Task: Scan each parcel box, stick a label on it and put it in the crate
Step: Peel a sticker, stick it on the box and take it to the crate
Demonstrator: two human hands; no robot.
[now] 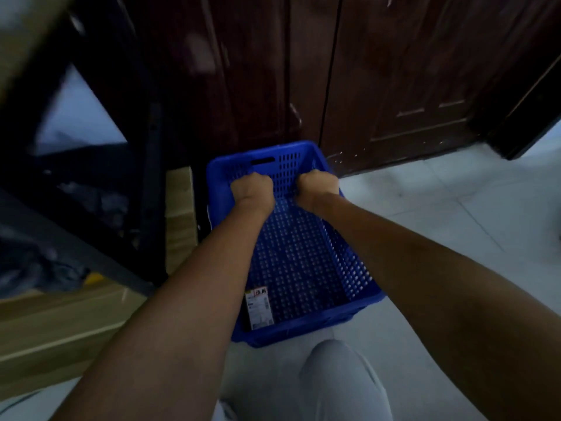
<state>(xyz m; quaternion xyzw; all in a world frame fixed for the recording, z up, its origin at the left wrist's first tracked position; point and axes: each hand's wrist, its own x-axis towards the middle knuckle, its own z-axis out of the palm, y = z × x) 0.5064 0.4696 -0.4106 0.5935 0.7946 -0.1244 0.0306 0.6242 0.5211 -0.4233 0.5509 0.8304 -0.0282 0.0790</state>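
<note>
- One crate [303,262], one label [259,308], two hands, one knee [337,381] in pale trousers at 6 o'clock.
- The crate stands on a pale tiled floor [440,214], in front of a dark brown wooden door [394,86] at 12 o'clock.
- A black metal frame [121,147] fills 9 to 10 o'clock; light wooden boards [60,329] lie at 8 o'clock, just beside the crate.
- The crate is blue plastic, perforated on floor and walls, with a handle slot in its far wall.
- The white printed label lies inside it, at the near left corner.
- The left hand [252,188] and right hand [318,186] are both down inside the crate at its far end, fingers curled; what each grip holds is hidden.
</note>
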